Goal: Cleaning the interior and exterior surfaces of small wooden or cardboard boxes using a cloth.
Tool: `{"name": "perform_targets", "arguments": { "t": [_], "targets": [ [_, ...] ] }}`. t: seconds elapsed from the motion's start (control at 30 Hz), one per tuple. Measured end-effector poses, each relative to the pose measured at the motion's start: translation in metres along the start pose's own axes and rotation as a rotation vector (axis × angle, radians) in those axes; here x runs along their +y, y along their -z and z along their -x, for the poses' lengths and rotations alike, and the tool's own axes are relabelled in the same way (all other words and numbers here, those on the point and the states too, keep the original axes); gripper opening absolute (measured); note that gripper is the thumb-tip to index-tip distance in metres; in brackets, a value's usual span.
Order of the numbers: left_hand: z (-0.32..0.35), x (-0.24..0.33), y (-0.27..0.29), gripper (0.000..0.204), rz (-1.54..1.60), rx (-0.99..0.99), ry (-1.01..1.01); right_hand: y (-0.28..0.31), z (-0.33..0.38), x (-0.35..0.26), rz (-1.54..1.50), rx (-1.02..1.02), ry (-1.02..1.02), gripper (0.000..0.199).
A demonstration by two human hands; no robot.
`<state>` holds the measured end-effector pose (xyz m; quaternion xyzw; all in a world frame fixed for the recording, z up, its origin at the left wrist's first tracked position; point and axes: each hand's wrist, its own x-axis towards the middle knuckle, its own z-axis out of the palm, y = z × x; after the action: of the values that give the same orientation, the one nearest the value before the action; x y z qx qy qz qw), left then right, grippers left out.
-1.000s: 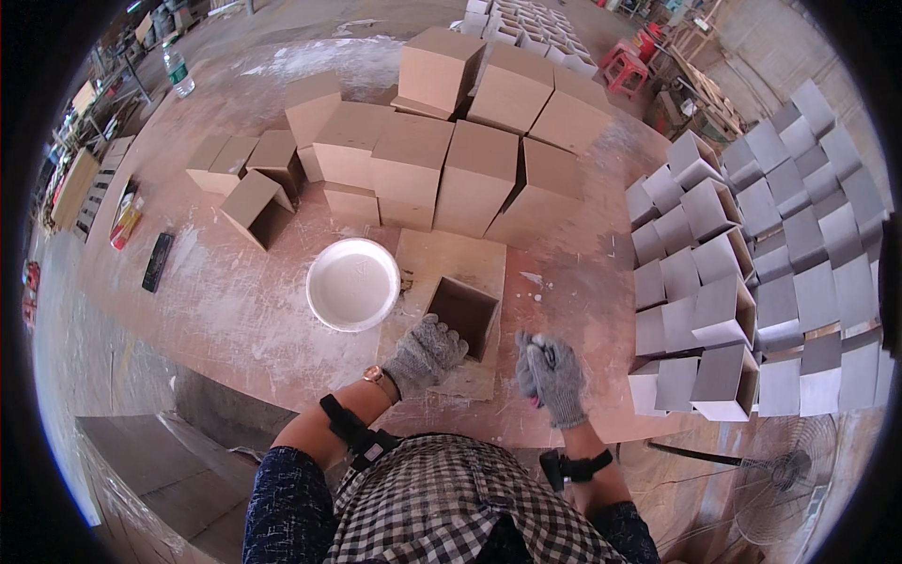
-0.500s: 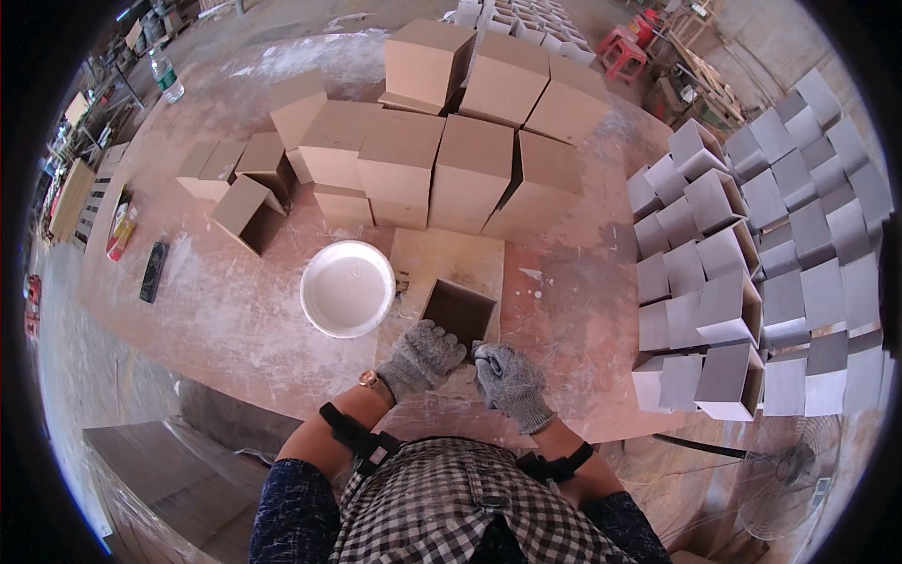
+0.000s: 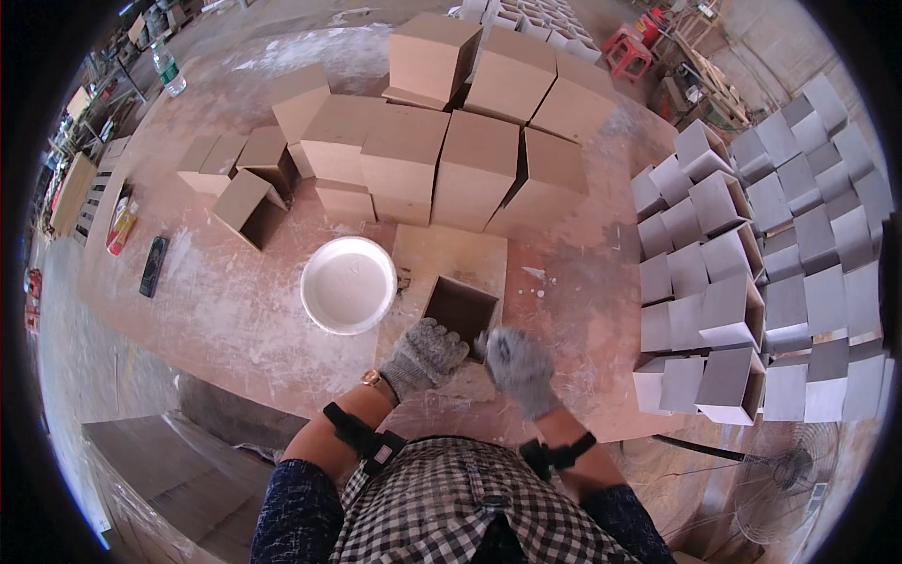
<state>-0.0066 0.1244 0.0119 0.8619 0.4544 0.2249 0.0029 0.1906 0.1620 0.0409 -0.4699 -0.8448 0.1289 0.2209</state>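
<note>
My gloved left hand (image 3: pixel 425 352) rests curled on the near edge of the small open brown wooden box (image 3: pixel 459 310), gripping nothing I can make out. My right hand (image 3: pixel 518 363), just beside the box, is too blurred to tell. The white round bucket (image 3: pixel 348 284) sits left of the box.

Grey knit gloves (image 3: pixel 427 352); white bucket (image 3: pixel 348 284); tan boxes (image 3: pixel 474 169); checked shirt (image 3: pixel 470 508).

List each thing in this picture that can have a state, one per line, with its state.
Open wooden box: dark opening facing up, on a board.
White bucket: uncovered, holding white liquid.
Left hand: gloved, at the box's near edge.
Right hand: gloved, blurred.
Plain wooden boxes: stacked behind.
Grey boxes: in rows.
</note>
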Motion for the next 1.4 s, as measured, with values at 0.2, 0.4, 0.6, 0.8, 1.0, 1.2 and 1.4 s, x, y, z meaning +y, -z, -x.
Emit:
{"name": "perform_targets", "arguments": {
  "t": [0.2,0.4,0.6,0.8,1.0,1.2,1.4],
  "targets": [
    [-0.004,0.003,0.002,0.013,-0.021,-0.018,-0.011,0.005,0.032,0.003,-0.093,-0.401,0.034,0.018],
    [-0.003,0.002,-0.003,0.015,0.008,-0.013,-0.011,0.047,-0.031,0.008,-1.104,-0.339,-0.639,0.007],
    [-0.002,0.0,-0.002,0.016,-0.052,-0.087,0.004,0.003,-0.044,0.017,-0.322,-0.066,-0.103,0.018],
    [-0.003,0.007,-0.001,0.011,0.005,0.005,0.018,-0.008,0.03,-0.005,-0.403,0.083,0.078,0.014],
    [-0.009,0.009,-0.005,0.014,-0.031,0.0,0.011,0.041,0.034,-0.004,-0.943,-0.332,-0.463,0.008],
    [-0.046,0.048,-0.021,0.017,-0.069,0.039,0.412,0.013,0.046,0.044,-0.999,0.185,-0.366,0.013],
    [-0.065,0.041,0.032,0.038,0.785,0.002,0.401,0.036,0.038,0.044,-1.264,0.127,-0.589,0.01]
  ]
}}
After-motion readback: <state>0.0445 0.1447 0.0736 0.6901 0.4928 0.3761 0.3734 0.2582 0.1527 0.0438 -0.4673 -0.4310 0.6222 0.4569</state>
